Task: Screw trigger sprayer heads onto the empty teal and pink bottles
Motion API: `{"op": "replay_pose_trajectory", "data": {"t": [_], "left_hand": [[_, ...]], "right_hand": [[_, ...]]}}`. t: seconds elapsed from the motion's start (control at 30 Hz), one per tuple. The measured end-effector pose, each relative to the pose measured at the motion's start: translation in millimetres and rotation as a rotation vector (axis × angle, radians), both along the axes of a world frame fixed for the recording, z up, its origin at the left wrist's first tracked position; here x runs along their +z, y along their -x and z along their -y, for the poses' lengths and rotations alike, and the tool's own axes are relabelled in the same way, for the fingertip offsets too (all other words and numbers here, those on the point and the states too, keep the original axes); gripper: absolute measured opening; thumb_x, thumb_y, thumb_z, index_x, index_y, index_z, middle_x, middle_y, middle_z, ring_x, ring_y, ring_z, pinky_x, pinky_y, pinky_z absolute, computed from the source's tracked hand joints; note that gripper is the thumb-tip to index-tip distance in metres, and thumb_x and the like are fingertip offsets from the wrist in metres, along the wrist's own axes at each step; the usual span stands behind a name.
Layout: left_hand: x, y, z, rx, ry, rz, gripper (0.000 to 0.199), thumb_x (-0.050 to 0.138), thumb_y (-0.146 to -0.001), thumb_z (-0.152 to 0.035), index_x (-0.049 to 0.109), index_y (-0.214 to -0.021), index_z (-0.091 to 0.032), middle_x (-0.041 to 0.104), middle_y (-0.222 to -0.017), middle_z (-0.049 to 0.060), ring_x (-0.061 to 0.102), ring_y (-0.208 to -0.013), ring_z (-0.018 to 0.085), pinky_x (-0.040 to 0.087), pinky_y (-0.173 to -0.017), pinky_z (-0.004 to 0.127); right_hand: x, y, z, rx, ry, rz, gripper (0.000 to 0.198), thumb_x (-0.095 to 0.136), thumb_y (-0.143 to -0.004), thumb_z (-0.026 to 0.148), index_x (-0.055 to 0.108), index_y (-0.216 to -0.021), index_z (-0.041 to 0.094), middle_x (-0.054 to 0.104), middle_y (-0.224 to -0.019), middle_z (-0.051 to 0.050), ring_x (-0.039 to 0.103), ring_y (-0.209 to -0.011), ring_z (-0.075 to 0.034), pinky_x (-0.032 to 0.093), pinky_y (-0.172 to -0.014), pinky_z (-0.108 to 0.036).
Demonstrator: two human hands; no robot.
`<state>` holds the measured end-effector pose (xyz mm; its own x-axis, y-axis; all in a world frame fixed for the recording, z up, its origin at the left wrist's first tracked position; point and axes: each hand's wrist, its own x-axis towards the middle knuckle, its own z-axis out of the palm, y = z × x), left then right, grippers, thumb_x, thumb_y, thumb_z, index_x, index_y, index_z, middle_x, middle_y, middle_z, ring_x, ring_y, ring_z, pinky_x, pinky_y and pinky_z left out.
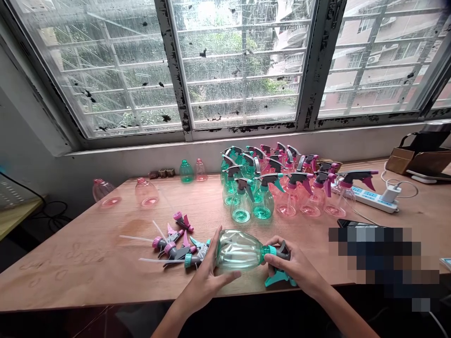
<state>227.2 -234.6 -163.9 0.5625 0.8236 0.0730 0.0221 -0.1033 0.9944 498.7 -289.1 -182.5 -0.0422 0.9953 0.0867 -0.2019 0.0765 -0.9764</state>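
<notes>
A clear green spray bottle (pixel 239 249) lies sideways in the air over the table's front part, its base to the left. My left hand (pixel 209 277) cups the base end, thumb along the underside. At the neck, my right hand (pixel 294 265) grips the turquoise collar of the grey spray head (pixel 282 252), whose turquoise trigger (pixel 278 278) points down towards me. Left of the bottle, partly behind my left hand, lies a loose turquoise spray head (pixel 193 259). Several pink spray heads (pixel 172 246) with thin white tubes are heaped beside it.
Assembled green spray bottles (pixel 241 206) and pink spray bottles (pixel 287 202) stand in rows at the back. Headless pink bottles (pixel 147 192) and a green bottle (pixel 186 172) stand farther left. A white power strip (pixel 375 199) and a dark phone (pixel 359 223) lie to the right.
</notes>
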Motion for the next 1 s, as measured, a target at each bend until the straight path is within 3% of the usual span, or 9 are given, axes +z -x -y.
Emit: {"op": "replay_pose_trajectory", "data": {"t": [0.13, 0.27, 0.43, 0.6, 0.7, 0.83, 0.93, 1.0], "left_hand": [[2.6, -1, 2, -0.028, -0.012, 0.038, 0.113, 0.083, -0.093, -0.043, 0.006, -0.176, -0.041, 0.018, -0.185, 0.006, 0.018, -0.170, 0.036, 0.015, -0.138, 0.053], [0.4, -1, 2, 0.010, 0.018, -0.005, 0.123, 0.089, -0.086, -0.046, 0.006, -0.177, -0.034, 0.021, -0.184, 0.010, 0.020, -0.169, 0.037, 0.014, -0.138, 0.053], [-4.2, -1, -1, 0.018, 0.019, -0.013, 0.119, 0.089, -0.086, -0.049, 0.014, -0.177, -0.030, 0.028, -0.181, 0.013, 0.027, -0.167, 0.038, 0.019, -0.138, 0.055], [-4.8, -7, -2, 0.047, -0.024, 0.000, 0.112, 0.084, -0.091, -0.042, 0.011, -0.176, -0.039, 0.022, -0.184, 0.006, 0.025, -0.168, 0.035, 0.015, -0.139, 0.052], [-2.6, -8, -5, 0.065, -0.020, -0.036, 0.122, 0.091, -0.084, -0.043, 0.011, -0.176, -0.034, 0.022, -0.183, 0.011, 0.020, -0.169, 0.039, 0.013, -0.138, 0.055], [7.8, -2, -10, 0.051, 0.002, -0.084, 0.112, 0.088, -0.082, -0.062, 0.034, -0.172, -0.023, 0.036, -0.177, 0.017, 0.022, -0.167, 0.045, 0.014, -0.137, 0.061], [18.2, 3, -11, 0.025, 0.008, -0.091, 0.092, 0.077, -0.087, -0.071, 0.052, -0.163, -0.024, 0.050, -0.171, 0.012, 0.026, -0.166, 0.045, 0.016, -0.137, 0.060], [24.1, 5, -9, 0.020, 0.023, -0.092, 0.086, 0.075, -0.090, -0.069, 0.054, -0.162, -0.027, 0.050, -0.171, 0.009, 0.025, -0.167, 0.044, 0.017, -0.137, 0.060]], "right_hand": [[1, 0, -1, -0.005, 0.001, 0.000, 0.041, 0.093, -0.086, 0.049, 0.067, -0.098, 0.020, 0.078, -0.075, 0.000, 0.074, -0.062, -0.016, 0.058, -0.059, -0.025], [1, 1, -1, -0.005, 0.001, 0.006, 0.042, 0.094, -0.085, 0.049, 0.067, -0.098, 0.020, 0.078, -0.075, 0.000, 0.074, -0.062, -0.016, 0.058, -0.059, -0.025], [1, 0, -1, -0.003, 0.005, 0.016, 0.042, 0.095, -0.084, 0.048, 0.068, -0.098, 0.020, 0.077, -0.073, 0.001, 0.074, -0.062, -0.017, 0.058, -0.059, -0.026], [1, 0, -2, -0.013, 0.003, 0.018, 0.041, 0.093, -0.085, 0.049, 0.068, -0.098, 0.019, 0.079, -0.079, -0.001, 0.074, -0.063, -0.017, 0.058, -0.060, -0.027], [2, 2, -1, -0.015, 0.004, 0.019, 0.042, 0.094, -0.084, 0.050, 0.067, -0.097, 0.020, 0.078, -0.077, 0.000, 0.074, -0.062, -0.018, 0.059, -0.060, -0.028], [4, 2, 0, -0.017, 0.008, 0.023, 0.045, 0.096, -0.080, 0.051, 0.068, -0.097, 0.020, 0.076, -0.072, 0.001, 0.073, -0.062, -0.019, 0.059, -0.060, -0.029], [6, 2, 0, -0.022, 0.012, 0.022, 0.046, 0.095, -0.080, 0.053, 0.067, -0.096, 0.020, 0.076, -0.071, 0.000, 0.073, -0.061, -0.019, 0.059, -0.059, -0.030], [7, 1, 0, -0.026, 0.017, 0.019, 0.046, 0.095, -0.080, 0.054, 0.066, -0.095, 0.020, 0.077, -0.072, 0.000, 0.073, -0.061, -0.019, 0.059, -0.059, -0.030]]}}
